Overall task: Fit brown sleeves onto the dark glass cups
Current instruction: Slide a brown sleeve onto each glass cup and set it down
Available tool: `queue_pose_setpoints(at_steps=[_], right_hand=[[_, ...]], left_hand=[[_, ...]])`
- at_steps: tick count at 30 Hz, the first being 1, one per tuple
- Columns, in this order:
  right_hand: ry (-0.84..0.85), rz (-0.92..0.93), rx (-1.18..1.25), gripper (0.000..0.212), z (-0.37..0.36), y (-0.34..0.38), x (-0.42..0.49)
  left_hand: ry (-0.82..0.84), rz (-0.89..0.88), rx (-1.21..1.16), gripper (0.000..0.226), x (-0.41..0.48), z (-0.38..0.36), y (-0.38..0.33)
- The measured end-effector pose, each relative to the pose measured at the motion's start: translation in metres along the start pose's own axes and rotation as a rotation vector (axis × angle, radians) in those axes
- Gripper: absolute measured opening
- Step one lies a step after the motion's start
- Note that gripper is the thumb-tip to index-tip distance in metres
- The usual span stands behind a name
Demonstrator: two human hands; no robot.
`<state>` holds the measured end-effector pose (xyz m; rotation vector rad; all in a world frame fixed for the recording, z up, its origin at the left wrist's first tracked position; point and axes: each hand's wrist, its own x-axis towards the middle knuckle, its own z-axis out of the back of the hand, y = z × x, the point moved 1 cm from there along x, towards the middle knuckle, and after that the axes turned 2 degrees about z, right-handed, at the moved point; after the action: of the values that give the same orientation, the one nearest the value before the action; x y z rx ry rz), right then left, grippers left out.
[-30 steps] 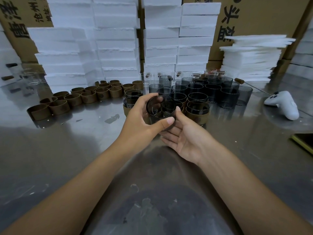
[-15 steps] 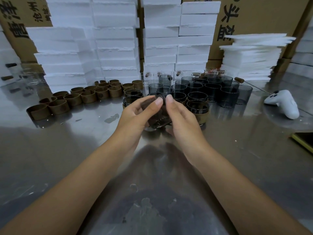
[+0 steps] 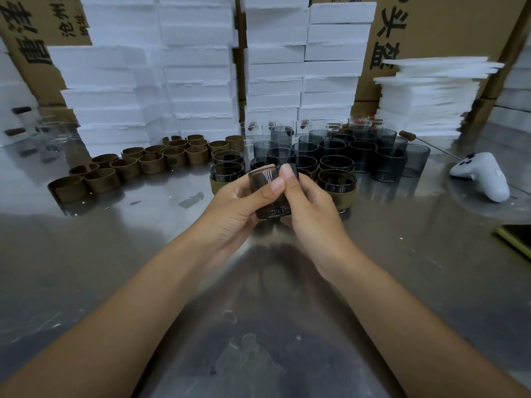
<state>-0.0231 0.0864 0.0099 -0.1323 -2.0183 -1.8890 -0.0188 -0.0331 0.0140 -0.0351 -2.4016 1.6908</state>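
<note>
The tabletop (image 3: pixel 115 268) nearest you is bare brushed metal, glossy and scuffed, with open room on both sides of your forearms.

Your left hand (image 3: pixel 232 208) and right hand (image 3: pixel 310 208) share one dark glass cup (image 3: pixel 270 196) at the centre. Each grip pinches it: fingers curl round the sides and the two thumbs meet on the near wall close to the rim. The cup is smoky, translucent and cylindrical, with a thick base, standing roughly upright. A tan edge shows at its rim, but you cannot tell whether a sleeve is seated on it.

Just behind your hands stand sleeved cups (image 3: pixel 337 188), each with a matte tan band round dark glass. The brown sleeves (image 3: pixel 129 170) run to the left in a curved row of open, stiff rings. The bare dark cups (image 3: pixel 359 150) are packed rim to rim at the right rear, with clear glasses (image 3: pixel 301 126) behind them.

A white controller (image 3: pixel 482 176) lies well apart, near the right edge. Rough white foam blocks (image 3: pixel 201 81), thin foam sheets (image 3: pixel 425 101) and printed cardboard cartons (image 3: pixel 445 30) close off the far side.
</note>
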Motion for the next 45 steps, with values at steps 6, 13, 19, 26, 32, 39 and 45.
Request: queue_pose_setpoints(at_steps=[6,13,19,26,32,39,45], right_hand=[[-0.034,0.032,0.038,0.021,0.002,0.002,-0.001],[-0.067,0.035,0.16,0.016,0.006,0.005,-0.001],[-0.087,-0.048,0.249,0.061,0.008,0.01,0.0],[-0.125,-0.091,0.291,0.071,0.008,0.012,0.001],[-0.037,-0.073,0.211,0.055,0.007,0.008,0.001],[-0.03,-0.001,0.159,0.048,0.004,0.005,0.0],[-0.131,0.001,0.12,0.042,0.006,0.002,0.001]], left_hand=[[-0.005,0.034,0.014,0.057,0.001,0.003,0.001],[-0.029,0.016,0.005,0.034,0.003,0.007,0.002],[-0.013,0.035,-0.005,0.039,0.003,0.009,-0.001],[0.032,0.04,-0.012,0.057,0.003,0.01,-0.002],[0.017,0.052,-0.009,0.062,0.003,0.01,-0.002],[-0.068,0.034,0.145,0.06,0.005,0.011,-0.001],[-0.084,0.005,0.218,0.067,0.003,0.009,-0.001]])
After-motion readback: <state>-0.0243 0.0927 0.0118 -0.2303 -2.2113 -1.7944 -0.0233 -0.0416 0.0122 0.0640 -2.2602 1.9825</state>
